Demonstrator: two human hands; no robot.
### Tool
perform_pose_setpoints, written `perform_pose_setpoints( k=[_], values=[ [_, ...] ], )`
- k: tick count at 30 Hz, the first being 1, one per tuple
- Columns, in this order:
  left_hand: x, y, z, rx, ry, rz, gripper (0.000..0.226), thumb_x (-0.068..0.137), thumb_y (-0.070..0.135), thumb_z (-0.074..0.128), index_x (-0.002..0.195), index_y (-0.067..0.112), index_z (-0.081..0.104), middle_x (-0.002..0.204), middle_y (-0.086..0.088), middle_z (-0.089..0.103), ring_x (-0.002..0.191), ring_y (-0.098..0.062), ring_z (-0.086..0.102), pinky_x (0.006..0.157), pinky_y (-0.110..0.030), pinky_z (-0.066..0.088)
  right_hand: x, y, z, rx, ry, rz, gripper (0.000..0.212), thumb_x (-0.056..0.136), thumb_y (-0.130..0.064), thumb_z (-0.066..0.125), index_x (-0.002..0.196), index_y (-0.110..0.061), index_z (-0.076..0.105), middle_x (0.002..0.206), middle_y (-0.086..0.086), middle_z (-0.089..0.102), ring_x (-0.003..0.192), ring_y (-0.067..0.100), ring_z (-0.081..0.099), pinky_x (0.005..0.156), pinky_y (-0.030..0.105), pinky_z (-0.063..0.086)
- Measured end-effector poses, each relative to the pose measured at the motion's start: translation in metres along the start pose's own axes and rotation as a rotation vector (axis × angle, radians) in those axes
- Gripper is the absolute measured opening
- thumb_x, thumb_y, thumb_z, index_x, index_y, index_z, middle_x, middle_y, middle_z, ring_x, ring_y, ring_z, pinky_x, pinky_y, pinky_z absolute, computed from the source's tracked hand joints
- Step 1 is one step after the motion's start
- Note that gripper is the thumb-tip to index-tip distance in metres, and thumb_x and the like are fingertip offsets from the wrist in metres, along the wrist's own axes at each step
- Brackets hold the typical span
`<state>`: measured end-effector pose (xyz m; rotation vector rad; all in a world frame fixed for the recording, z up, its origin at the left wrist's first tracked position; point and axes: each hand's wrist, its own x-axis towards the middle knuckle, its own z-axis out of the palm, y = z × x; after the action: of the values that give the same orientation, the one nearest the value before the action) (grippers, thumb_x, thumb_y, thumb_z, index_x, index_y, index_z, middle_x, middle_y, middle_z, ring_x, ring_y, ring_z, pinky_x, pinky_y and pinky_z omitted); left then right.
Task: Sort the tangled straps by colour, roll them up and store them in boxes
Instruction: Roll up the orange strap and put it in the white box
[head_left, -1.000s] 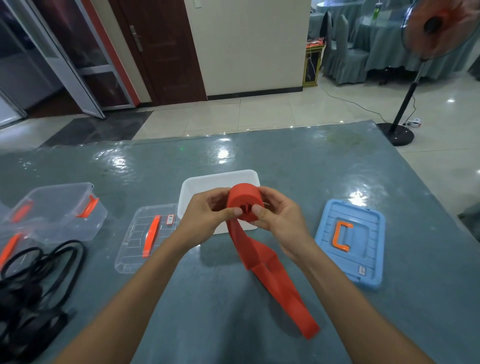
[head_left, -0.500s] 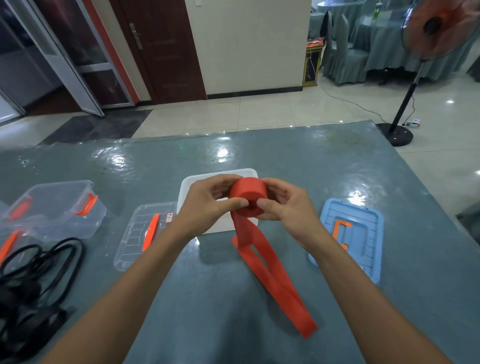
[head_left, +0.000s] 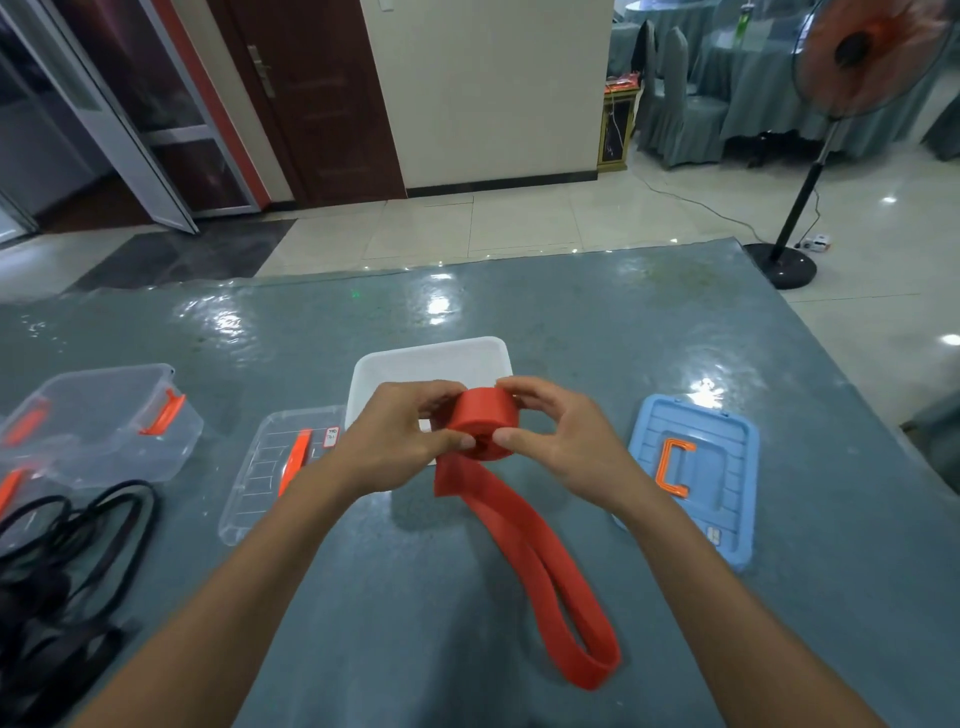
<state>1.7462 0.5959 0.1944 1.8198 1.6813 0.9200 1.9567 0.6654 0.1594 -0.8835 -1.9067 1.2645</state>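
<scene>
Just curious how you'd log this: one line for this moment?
step: rolling | both hands grip red flat strap roll | tail on grey table | white box empty

Small white sticker with red border (head_left: 331, 436) on clear lid (head_left: 270, 467), left of centre of frame; handwritten marks on it, too small to read; second small label (head_left: 714, 535) on blue lid (head_left: 727, 441), lower right of centre, blurred, unreadable; no other text, brand, number or sign legible anywhere in frame.
</scene>
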Motion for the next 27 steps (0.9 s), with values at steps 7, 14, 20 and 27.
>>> perform_pose_setpoints(
  k=[7, 14, 20, 27],
  values=[
    [0.003, 0.004, 0.007, -0.055, 0.089, 0.037, 0.045, 0.074, 0.016, 0.089, 0.116, 0.020, 0.072, 0.105, 0.011, 0.075, 0.102, -0.005, 0.070, 0.098, -0.023, 0.052, 0.002, -0.004, 0.002, 0.114, 0.075, 0.014, 0.050, 0.074, -0.005, 0.085, 0.119, -0.021, 0.069, 0.110, -0.012, 0.072, 0.105, 0.001, 0.066, 0.096, 0.014, 0.046],
    [-0.001, 0.008, 0.017, -0.575, 0.189, -0.010, 0.041, 0.074, 0.010, 0.084, 0.112, 0.023, 0.072, 0.108, 0.002, 0.078, 0.102, -0.015, 0.073, 0.086, -0.021, 0.055, -0.002, -0.007, 0.005, 0.748, 0.137, 0.184, 0.054, 0.081, 0.002, 0.070, 0.134, -0.001, 0.057, 0.125, 0.019, 0.067, 0.112, 0.036, 0.067, 0.087, 0.051, 0.059],
    [-0.004, 0.005, 0.020, -0.566, 0.163, -0.011, 0.044, 0.078, 0.003, 0.080, 0.118, 0.014, 0.069, 0.110, -0.004, 0.077, 0.104, -0.019, 0.073, 0.087, -0.025, 0.056, -0.006, -0.001, 0.010, 1.012, 0.061, 0.213, 0.055, 0.083, 0.002, 0.064, 0.136, 0.003, 0.051, 0.127, 0.023, 0.064, 0.112, 0.034, 0.067, 0.087, 0.044, 0.059],
    [-0.004, -0.008, 0.011, -0.149, 0.049, -0.016, 0.039, 0.078, 0.009, 0.085, 0.111, 0.025, 0.071, 0.103, 0.007, 0.076, 0.101, -0.009, 0.070, 0.098, -0.024, 0.052, -0.002, -0.001, -0.001, 0.019, -0.057, 0.058, 0.055, 0.080, -0.013, 0.082, 0.130, -0.022, 0.062, 0.125, -0.006, 0.067, 0.120, 0.007, 0.060, 0.107, 0.023, 0.043]
  ],
)
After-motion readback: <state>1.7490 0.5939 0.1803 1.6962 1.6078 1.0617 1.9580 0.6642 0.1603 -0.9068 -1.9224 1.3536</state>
